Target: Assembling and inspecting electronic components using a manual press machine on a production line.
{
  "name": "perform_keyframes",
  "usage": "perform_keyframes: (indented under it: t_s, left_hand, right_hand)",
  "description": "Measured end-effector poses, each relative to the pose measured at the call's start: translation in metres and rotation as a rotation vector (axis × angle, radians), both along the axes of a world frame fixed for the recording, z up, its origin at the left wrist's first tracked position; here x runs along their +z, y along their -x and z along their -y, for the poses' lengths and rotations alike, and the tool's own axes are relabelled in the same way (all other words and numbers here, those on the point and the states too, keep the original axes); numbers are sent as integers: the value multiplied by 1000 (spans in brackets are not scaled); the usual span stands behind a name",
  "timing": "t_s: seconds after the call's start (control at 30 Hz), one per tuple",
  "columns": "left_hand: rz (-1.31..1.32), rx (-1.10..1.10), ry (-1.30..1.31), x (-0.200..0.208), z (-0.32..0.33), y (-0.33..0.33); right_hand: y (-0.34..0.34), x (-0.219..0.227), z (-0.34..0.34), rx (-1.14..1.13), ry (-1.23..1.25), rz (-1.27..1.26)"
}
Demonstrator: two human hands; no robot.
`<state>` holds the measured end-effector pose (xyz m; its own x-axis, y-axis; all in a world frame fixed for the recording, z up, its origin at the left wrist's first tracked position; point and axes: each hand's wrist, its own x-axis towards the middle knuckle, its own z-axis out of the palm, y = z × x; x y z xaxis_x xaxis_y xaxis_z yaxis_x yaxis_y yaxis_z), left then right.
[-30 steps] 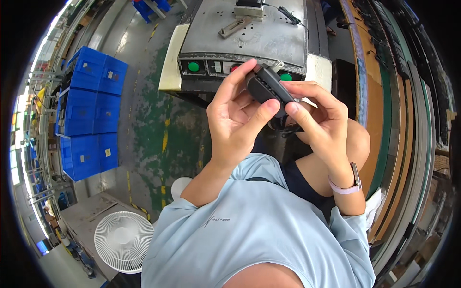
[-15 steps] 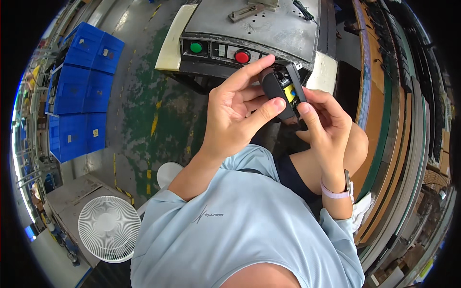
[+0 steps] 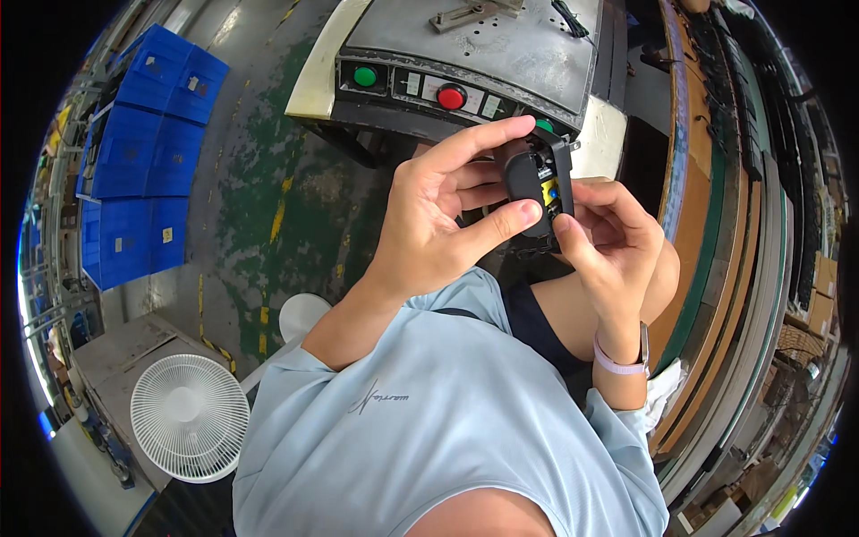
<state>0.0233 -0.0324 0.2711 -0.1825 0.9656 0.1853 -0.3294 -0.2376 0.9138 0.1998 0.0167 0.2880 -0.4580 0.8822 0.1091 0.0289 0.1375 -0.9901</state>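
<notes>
Between my two hands, above my lap, is a black plug-in power adapter [image 3: 522, 188] whose casing stands parted. Inside the gap show a yellow part, a bit of blue and other small components. My left hand [image 3: 438, 201] grips the rounded casing half, thumb on its near side and index finger stretched along the far end. At the other side, the thumb and fingers of my right hand [image 3: 617, 228] pinch the flat black cover [image 3: 562, 170], which has a metal prong at its far corner. My fingers hide parts of both halves.
Ahead stands a metal-topped machine [image 3: 501, 58] with a green button [image 3: 365, 76], a red button [image 3: 451, 96] and a metal fixture [image 3: 470, 16]. Blue bins [image 3: 134, 157] are stacked at left, a white fan [image 3: 190, 416] below them. Long boards and racks [image 3: 729, 268] line the right.
The adapter and both hands have shifted slightly right and nearer to me, and the adapter has turned a little. Both hands keep their grip, and the casing stays parted.
</notes>
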Motion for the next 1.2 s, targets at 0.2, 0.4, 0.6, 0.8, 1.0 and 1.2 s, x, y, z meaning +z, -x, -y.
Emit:
perform_keyframes:
  t_s: [0.2, 0.4, 0.6, 0.8, 1.0, 1.2]
  left_hand:
    - [-13, -22, -34, 3, 1, 1]
    - [13, -29, -27, 5, 0, 1]
    - [54, -80, 7, 4, 2, 4]
    - [84, -110, -8, 7, 4, 3]
    - [133, -132, 16, 6, 8, 8]
    - [110, -153, -18, 7, 14, 7]
  right_hand:
    - [0, -1, 2, 12, -103, -7]
    - [0, -2, 1, 34, -11, -106]
    - [1, 0, 5, 34, -62, -67]
    - [1, 0, 8, 21, -270, 43]
    - [-4, 0, 11, 16, -222, 163]
    - [-3, 4, 13, 49, -237, -13]
